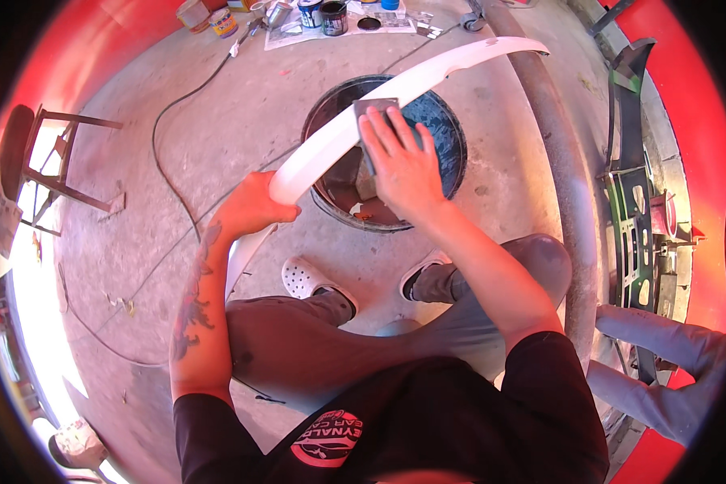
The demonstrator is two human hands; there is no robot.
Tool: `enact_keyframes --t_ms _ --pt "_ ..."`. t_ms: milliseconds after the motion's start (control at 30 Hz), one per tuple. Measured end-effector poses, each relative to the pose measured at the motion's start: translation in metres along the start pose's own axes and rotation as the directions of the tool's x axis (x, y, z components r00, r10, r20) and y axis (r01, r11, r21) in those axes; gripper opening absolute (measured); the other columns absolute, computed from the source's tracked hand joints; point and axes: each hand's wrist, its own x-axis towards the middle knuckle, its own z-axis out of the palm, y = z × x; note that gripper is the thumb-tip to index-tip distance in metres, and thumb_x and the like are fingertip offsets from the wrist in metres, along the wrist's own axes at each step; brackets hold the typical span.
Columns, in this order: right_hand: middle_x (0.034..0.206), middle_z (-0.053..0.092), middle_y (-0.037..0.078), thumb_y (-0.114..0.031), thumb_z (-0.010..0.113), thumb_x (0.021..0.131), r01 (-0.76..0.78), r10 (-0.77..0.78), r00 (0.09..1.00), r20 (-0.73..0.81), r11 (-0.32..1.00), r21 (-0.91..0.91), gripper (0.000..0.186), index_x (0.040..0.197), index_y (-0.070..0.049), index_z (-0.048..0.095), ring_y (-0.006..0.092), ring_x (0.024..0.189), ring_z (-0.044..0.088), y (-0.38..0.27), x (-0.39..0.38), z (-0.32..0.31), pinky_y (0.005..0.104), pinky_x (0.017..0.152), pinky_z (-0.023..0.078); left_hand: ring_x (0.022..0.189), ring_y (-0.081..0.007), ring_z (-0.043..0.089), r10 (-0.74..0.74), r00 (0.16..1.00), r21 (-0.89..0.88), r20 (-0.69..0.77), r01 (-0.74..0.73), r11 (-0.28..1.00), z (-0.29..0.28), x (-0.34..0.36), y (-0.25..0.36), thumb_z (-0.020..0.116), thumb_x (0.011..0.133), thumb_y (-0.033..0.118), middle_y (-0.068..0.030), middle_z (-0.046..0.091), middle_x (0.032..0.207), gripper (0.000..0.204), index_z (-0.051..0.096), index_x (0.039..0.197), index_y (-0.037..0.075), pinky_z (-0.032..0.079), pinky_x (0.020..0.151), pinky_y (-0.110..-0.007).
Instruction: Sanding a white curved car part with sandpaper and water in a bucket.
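A long, curved white panel strip (321,153), which looks like a car body part, slants over a round black tub (463,149). My left hand (254,203) is closed around its lower part, the thumb lying along the near side. My right hand (405,171) lies with nearly straight fingers on a dark grey sheet (377,105) that looks like sandpaper, holding it against the middle of the strip. The palm side of this hand is hidden. Below, the tub holds what looks like water, with some things at the bottom that I cannot make out.
Paint cans (333,19) stand on spread newspaper (286,36) at the far side. A dark cable (160,133) runs over the concrete floor. On the left is a chair (73,119); a dark bumper-like part (627,202) leans at the right. Another person's legs (661,339) show at lower right.
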Motion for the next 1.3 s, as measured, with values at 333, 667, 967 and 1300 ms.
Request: enact_keyframes --t_ms 333,667,967,1300 --pt "0.165 0.034 0.006 -0.017 0.063 0.090 0.198 -0.211 0.973 0.096 0.971 0.131 0.070 0.155 -0.012 0.040 0.0298 0.152 0.030 -0.029 -0.017 -0.007 0.0614 0.117 0.030 0.075 -0.0215 0.068 -0.076 0.997 0.035 -0.003 0.076 0.997 -0.003 -0.005 0.005 0.079 0.068 0.025 -0.0137 0.071 0.084 0.044 0.070 0.101 -0.002 0.055 0.074 -0.036" --pt "0.171 0.015 0.013 -0.019 0.087 0.069 -0.009 -0.030 0.995 0.095 0.924 0.383 0.123 0.165 -0.011 0.009 0.0346 0.157 0.019 0.015 -0.023 -0.010 0.0552 0.124 0.018 0.071 -0.0211 0.068 -0.091 0.996 -0.007 0.016 0.091 0.996 -0.003 -0.004 -0.001 0.080 0.068 0.025 -0.0129 0.071 0.083 0.046 0.070 0.104 -0.002 0.056 0.071 -0.035" --pt "0.165 0.029 0.014 0.003 0.069 0.073 -0.056 0.019 0.996 0.084 0.884 0.464 0.098 0.160 -0.018 0.029 0.0343 0.153 0.029 0.019 -0.037 0.017 0.0549 0.119 0.031 0.062 -0.0168 0.065 -0.075 0.997 -0.030 0.031 0.076 0.997 -0.002 -0.003 0.000 0.080 0.072 0.021 -0.0091 0.068 0.078 0.041 0.067 0.103 -0.003 0.053 0.060 -0.033" --pt "0.164 0.034 0.002 -0.014 0.069 0.083 0.267 -0.268 0.963 -0.014 0.963 -0.048 0.080 0.155 -0.032 0.040 0.0295 0.150 0.035 0.013 -0.012 0.017 0.0569 0.118 0.032 0.057 -0.0147 0.063 -0.073 0.996 -0.053 0.051 0.076 0.996 -0.002 -0.003 -0.002 0.079 0.075 0.018 -0.0067 0.066 0.076 0.037 0.065 0.104 -0.002 0.051 0.055 -0.031"
